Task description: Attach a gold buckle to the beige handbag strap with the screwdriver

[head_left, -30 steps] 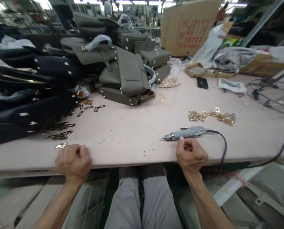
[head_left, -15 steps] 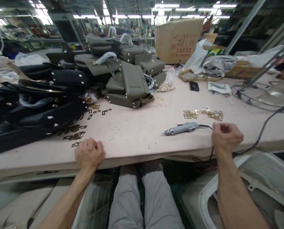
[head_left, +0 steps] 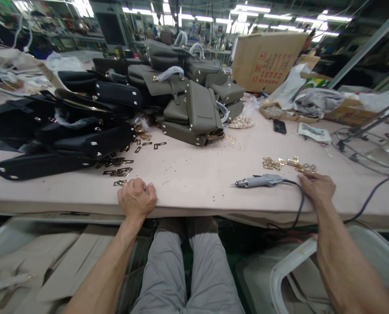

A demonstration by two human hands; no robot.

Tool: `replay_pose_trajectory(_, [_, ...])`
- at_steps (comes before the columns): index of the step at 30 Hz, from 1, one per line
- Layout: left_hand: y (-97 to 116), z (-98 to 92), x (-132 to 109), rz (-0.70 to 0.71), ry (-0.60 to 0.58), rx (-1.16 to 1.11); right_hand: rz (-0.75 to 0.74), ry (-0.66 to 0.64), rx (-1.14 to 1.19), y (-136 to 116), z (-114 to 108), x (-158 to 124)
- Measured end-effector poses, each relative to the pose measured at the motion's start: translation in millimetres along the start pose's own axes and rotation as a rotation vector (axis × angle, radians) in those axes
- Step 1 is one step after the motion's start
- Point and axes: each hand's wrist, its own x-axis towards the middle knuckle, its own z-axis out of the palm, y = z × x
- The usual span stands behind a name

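Observation:
My left hand (head_left: 137,197) rests closed at the table's front edge, beside dark metal pieces (head_left: 116,168); what its curled fingers hold, if anything, is hidden. On the right, my right hand (head_left: 317,187) has its fingertips at the near side of a heap of gold metal pieces (head_left: 290,164); whether it grips one cannot be made out. Between the hands, nearer the right one, a grey electric screwdriver (head_left: 259,180) lies on the table, tip pointing left, its cord running past my right hand. Gold bits (head_left: 231,140) are scattered by the grey-green bags (head_left: 202,107).
Black bags (head_left: 83,139) cover the table's left part. Farther back stand a cardboard box (head_left: 268,61) and an open tray of small parts (head_left: 275,111); a black phone (head_left: 279,127) lies near them. Bins (head_left: 275,279) with beige pieces stand below the front edge.
My right hand has moved forward from beside the screwdriver's cord to the gold pieces. My left hand stays closed at the table edge. The camera view has shifted.

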Motion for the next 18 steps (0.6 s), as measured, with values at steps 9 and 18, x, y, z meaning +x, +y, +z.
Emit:
replay_pose_trajectory(9, [1.0,-1.2,0.0,-0.008,-0.005,0.011,0.083,0.035,-0.249,6.4,6.8,13.8])
replay_pose_trajectory(18, [1.1,0.6,-0.8,-0.011,-0.016,0.042,0.093,0.089,0.087,-1.3,4.3,12.7])
